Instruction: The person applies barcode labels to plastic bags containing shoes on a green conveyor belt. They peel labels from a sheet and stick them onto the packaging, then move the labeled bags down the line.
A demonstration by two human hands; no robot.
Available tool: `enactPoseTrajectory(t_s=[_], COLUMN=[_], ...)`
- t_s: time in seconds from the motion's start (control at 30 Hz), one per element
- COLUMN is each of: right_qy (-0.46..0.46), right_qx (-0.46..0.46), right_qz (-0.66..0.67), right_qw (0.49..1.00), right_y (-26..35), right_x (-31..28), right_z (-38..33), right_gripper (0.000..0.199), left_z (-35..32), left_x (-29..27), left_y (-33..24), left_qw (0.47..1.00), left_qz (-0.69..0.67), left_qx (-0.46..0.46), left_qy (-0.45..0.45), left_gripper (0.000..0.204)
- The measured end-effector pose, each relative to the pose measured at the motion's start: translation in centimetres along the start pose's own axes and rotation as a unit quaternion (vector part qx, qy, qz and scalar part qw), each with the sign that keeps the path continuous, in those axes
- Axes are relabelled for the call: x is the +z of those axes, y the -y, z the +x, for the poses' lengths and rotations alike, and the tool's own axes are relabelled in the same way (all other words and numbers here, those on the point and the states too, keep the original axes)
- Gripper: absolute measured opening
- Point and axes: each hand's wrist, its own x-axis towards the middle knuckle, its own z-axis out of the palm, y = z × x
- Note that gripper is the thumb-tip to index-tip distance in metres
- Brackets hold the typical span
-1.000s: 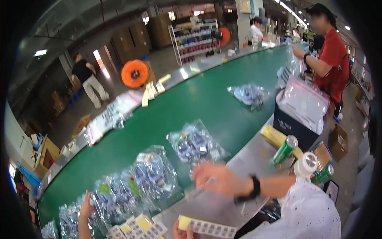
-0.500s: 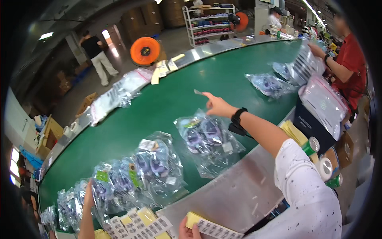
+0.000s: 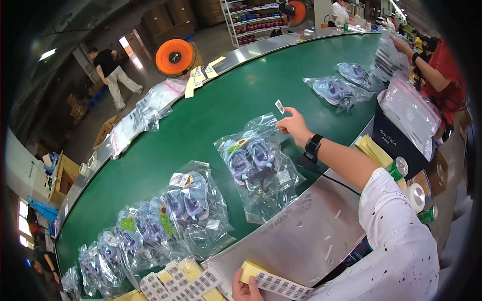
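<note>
Label (image 3: 279,106), small, white, rectangular, dark-striped.

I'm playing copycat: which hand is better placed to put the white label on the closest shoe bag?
Probably the right hand: it carries the small white rectangular label, near the clear plastic bag of blue shoes. The left hand is farther off, holding the yellow and white label strip.
</note>
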Motion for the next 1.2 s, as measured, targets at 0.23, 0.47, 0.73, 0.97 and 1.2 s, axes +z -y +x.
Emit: enactPoseTrajectory(t_s=[0.23,0.47,0.73,0.97,1.2], right_qy=[0.092,0.217,0.219,0.206,0.172], right_qx=[0.024,0.149,0.196,0.233,0.173], right_qz=[-0.081,-0.144,-0.242,-0.158,-0.099], right_qw=[0.992,0.954,0.925,0.937,0.965], right_y=[3.7,4.1,2.0,0.7,-1.1], right_x=[-1.7,1.6,3.6,3.7,3.6], right_z=[5.1,7.7,9.4,8.8,7.6], right_gripper=[0.020,0.014,0.021,0.017,0.016], left_z=[0.0,-0.1,-0.2,-0.3,-0.3], left_x=[0.4,1.2,1.5,2.2,3.5], left_y=[-0.7,-0.9,-0.2,-1.0,-1.4], left_qw=[0.996,1.000,0.998,0.999,0.999], left_qz=[0.076,0.026,0.058,0.049,0.033], left_qx=[-0.040,0.005,-0.014,-0.019,0.014], left_qy=[0.017,-0.002,-0.009,-0.014,-0.017], left_gripper=[0.036,0.035,0.036,0.036,0.034])
